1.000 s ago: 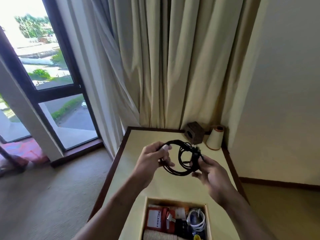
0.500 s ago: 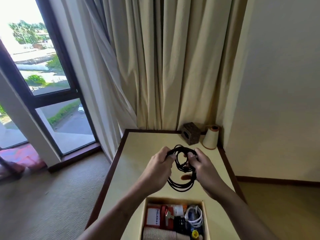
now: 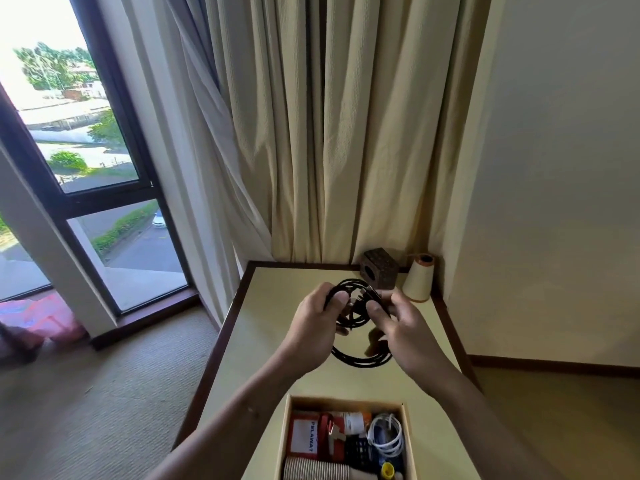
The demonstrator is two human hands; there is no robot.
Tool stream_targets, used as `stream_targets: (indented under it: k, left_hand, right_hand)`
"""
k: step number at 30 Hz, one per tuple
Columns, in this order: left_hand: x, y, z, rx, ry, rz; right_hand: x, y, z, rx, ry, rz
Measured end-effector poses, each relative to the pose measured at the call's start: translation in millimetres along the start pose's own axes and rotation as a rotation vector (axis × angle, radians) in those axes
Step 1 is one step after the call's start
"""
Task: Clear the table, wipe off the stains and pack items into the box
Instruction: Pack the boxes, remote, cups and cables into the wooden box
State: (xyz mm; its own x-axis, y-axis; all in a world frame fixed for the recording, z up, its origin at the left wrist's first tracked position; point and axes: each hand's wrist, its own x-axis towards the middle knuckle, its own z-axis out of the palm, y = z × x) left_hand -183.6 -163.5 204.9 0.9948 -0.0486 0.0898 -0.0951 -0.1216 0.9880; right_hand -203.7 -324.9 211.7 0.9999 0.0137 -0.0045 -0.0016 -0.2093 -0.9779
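Right now the black cable (image 3: 360, 359) is off the table (image 3: 273, 306), bunched into a loose coil and held in the air over the middle of the top between both hands. The left hand (image 3: 311, 329) has its fingers curled round the coil's 9 o'clock side. The right hand (image 3: 403, 327) pinches a bundle of strands at about 2 o'clock on the coil, thumb on top, where what looks like a plug end sticks out. The lowest loops sag free at 6 o'clock, below both hands.

The box (image 3: 286, 431) sits open at the table's 6 o'clock edge and is crowded. A white cable (image 3: 387, 435) lies on its 3 o'clock side, a red card (image 3: 304, 434) at 9 o'clock, and paper cups (image 3: 313, 468) nearest the person. A wooden cube (image 3: 379, 270) and a thread cone (image 3: 419, 277) stand in the table's 1 o'clock corner.

I judge the cable light, limp and springy, so its loops will want to open and snag on the box rim. It is best gripped across all the strands at one crossing point, not by a single loop or the plug, so the coil holds together going in.
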Motion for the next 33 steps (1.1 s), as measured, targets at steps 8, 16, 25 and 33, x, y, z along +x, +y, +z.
stream_targets:
  k: [8,16,25,33]
  left_hand:
    - [1.2,-4.8,-11.4,0.05,-0.08,-0.027]
    - [5.0,20.8,-26.1,-0.155,-0.56,-0.356]
    - [2.2,13.5,-16.3,-0.239,-0.28,-0.059]
    - [2.8,20.5,-15.1,-0.106,-0.366,-0.074]
  right_hand:
    - [3.1,-5.6,-8.9,-0.27,0.092,-0.342]
    - [21.6,-24.5,-21.9,-0.588,-0.218,-0.588]
    - [12.4,-12.3,-8.1,0.039,0.016,-0.118]
    - [14.2,-4.6,-7.0,0.003,0.03,-0.098]
